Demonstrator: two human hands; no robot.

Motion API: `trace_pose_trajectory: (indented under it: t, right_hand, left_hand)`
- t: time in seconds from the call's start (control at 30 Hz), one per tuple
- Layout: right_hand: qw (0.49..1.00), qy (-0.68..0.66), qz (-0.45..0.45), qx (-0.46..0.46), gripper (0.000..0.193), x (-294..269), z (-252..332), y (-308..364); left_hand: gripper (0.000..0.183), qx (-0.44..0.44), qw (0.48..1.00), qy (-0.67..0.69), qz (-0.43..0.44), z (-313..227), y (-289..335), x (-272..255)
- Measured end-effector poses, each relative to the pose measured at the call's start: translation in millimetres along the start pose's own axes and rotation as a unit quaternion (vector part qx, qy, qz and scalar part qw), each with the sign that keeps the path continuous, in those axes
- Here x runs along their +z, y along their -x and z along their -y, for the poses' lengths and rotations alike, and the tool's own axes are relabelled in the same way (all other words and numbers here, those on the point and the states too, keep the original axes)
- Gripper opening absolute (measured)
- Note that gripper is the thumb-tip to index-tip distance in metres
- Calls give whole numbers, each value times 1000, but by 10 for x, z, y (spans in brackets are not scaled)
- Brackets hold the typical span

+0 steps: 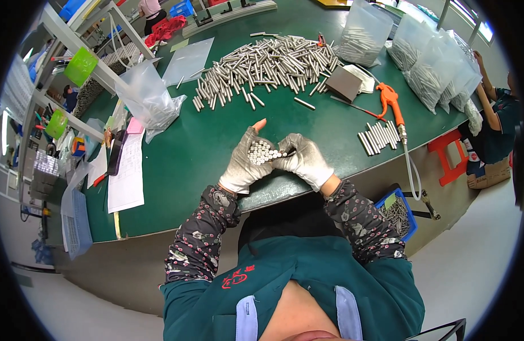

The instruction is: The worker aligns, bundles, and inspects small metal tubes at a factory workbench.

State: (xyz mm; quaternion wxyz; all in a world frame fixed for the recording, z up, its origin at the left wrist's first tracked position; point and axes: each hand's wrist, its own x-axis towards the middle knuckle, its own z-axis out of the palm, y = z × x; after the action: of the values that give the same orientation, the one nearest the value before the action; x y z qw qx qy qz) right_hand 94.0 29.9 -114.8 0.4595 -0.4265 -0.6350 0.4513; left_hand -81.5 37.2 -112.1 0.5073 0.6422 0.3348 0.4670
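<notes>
Over the near edge of the green table (pixel 177 165), my gloved left hand (pixel 242 162) is wrapped round a bundle of short metal rods (pixel 260 152), whose round ends face up. My gloved right hand (pixel 304 159) pinches at the bundle's right side, its fingertips on a rod end (pixel 283 154) there. Farther off lies a big loose heap of the same metal rods (pixel 267 62), with one single rod (pixel 304 104) apart from it. To the right, a row of rods (pixel 378 138) lies side by side, close to an orange air gun (pixel 389 102).
Clear bags of rods (pixel 361 34) stand at the back right; another plastic bag (pixel 151 99) is on the left. A brown block (pixel 348 84) sits by the heap. Papers (pixel 127 170) lie left. Below the table's right side are a blue bin (pixel 398 213) and a red stool (pixel 448 159). A person (pixel 498 108) is at the far right.
</notes>
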Motion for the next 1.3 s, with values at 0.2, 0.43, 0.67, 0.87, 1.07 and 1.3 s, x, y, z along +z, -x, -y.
trace_pose_trajectory:
  t: [0.2,0.43,0.67,0.87,1.07,1.3]
  right_hand:
    - [1000,6,-2,-2,37,12,-48,-23]
    - [1000,0,1,17,38,9,11,-29]
    - [999,-27,10,38,37,20,-44,-55]
    - [999,1,16,41,35,-1,37,-49]
    - [998,35,-7,42,27,-64,67,-8]
    - [983,109,-121,81,39,-224,95,14]
  left_hand:
    - [90,-21,1000,23,-1,-56,-4,26]
    - [90,-4,1000,-21,-11,-3,-7,17]
    - [87,-8,1000,19,-9,-7,-11,14]
    - [78,-26,997,-65,-16,-94,-18,38]
    - [78,-36,997,-61,-9,-120,-18,50]
    - [80,-38,999,-34,-4,-90,-7,26]
